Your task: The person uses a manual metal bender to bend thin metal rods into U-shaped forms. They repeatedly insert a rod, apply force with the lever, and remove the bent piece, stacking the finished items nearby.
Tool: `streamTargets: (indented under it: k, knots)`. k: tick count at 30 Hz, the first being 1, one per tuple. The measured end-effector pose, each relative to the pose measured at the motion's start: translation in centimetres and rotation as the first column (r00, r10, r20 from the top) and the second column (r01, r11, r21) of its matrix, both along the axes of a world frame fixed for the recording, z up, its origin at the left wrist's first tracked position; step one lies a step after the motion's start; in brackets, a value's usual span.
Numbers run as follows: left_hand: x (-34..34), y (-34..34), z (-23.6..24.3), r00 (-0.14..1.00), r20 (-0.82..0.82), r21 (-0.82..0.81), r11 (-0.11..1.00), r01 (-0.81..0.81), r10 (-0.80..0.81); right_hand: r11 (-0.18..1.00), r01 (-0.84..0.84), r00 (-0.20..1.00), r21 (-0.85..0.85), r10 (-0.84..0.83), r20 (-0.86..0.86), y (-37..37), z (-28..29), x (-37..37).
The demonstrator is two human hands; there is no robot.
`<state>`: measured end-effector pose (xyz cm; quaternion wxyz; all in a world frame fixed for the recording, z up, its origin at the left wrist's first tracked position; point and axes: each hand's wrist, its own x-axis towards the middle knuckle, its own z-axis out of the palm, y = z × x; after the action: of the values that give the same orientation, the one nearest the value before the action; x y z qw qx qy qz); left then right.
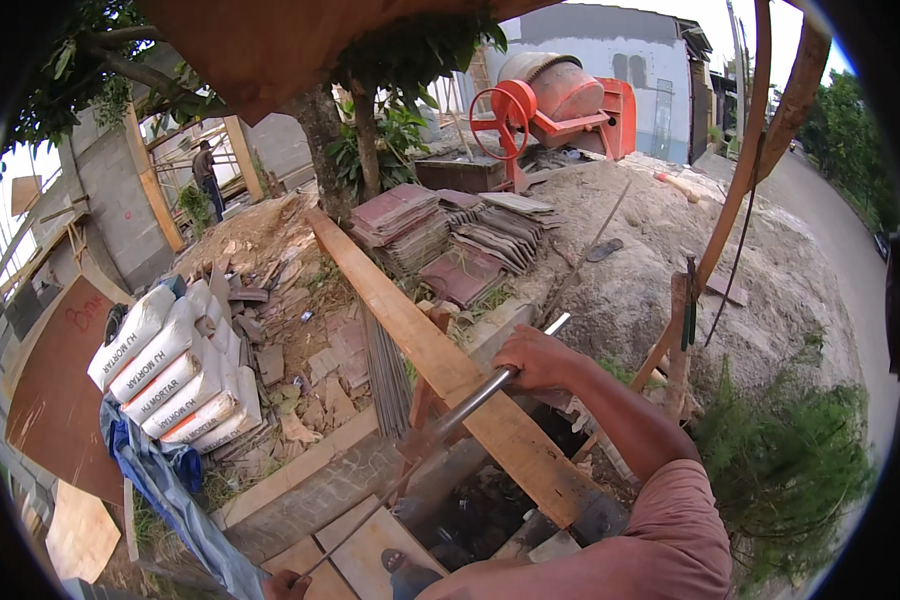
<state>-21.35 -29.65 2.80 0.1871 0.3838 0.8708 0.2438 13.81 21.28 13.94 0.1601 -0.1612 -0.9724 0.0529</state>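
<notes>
My right hand (pixel 535 360) is wrapped round a shiny metal pipe (pixel 475 397), near its upper end. The pipe slants across a long wooden plank (pixel 420 343), and its lower end is blurred. From there a thin rod (pixel 355 532) runs down to the left. My left hand (pixel 285 585), at the lower edge, is closed on that rod and partly cut off by the picture's edge. I cannot tell whether rod and pipe are joined. The plank rests on wooden supports above a dark pit (pixel 475 510).
Stacked white sacks (pixel 175 370) stand left, beside a blue tarp (pixel 170 510). Tile stacks (pixel 400 228) lie beyond the plank, before an orange cement mixer (pixel 560 105) and a sand heap (pixel 660 240). Wooden poles (pixel 740 190) rise right. Another person (pixel 206 178) stands far left.
</notes>
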Motion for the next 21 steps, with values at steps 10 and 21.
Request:
streamTargets:
  k: [10, 21]
  knots:
    - [-21.2, 4.6, 1.5, 0.710, -0.651, -0.268, 0.957, 0.113, -0.266, 0.990, 0.139, 0.939, -0.029, -0.141, -0.314, -6.9, -4.3, 1.4]
    - [-31.1, 4.6, 1.6, 0.718, -0.695, -0.052, 0.993, -0.104, 0.039, 0.968, 0.019, 0.926, -0.251, -0.112, -0.362, -10.7, -9.3, -13.4]
